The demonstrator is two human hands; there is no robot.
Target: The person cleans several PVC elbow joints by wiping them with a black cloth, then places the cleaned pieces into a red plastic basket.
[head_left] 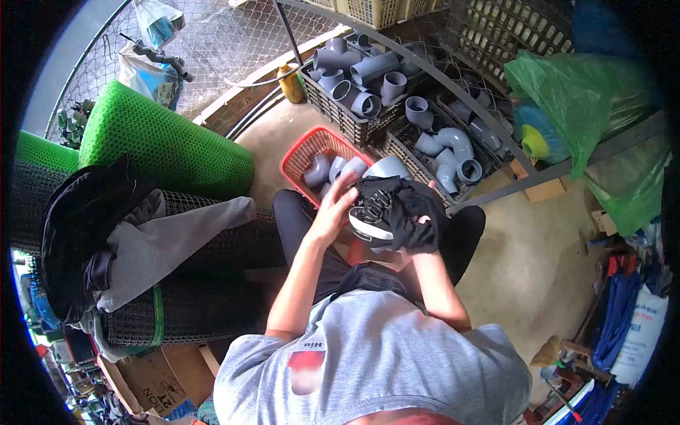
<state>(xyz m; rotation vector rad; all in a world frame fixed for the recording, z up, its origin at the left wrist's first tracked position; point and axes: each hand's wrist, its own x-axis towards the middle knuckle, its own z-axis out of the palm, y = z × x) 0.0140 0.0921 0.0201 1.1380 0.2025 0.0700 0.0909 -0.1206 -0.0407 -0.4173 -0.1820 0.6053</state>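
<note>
My right hand [418, 244] is closed on a bunched black cloth [404, 205] with white print, which covers most of its fingers. A white curved area [370, 230] shows on the cloth's left side, with a bit of grey below it. Fingers stretched apart, my left hand [334, 211] lies along the left edge of the cloth. Just beyond both hands sits a red plastic basket [289, 166] holding several grey pipe elbows [319, 170]. A larger grey pipe fitting [388, 168] shows right behind the cloth.
Black crates [354, 129] of grey pipe fittings stand ahead, behind a metal bar. Green mesh rolls [163, 142] and dark netting with a grey garment [163, 248] lie to the left. A green plastic bag [567, 99] hangs right, and a yellow bottle [290, 83] stands near the crates.
</note>
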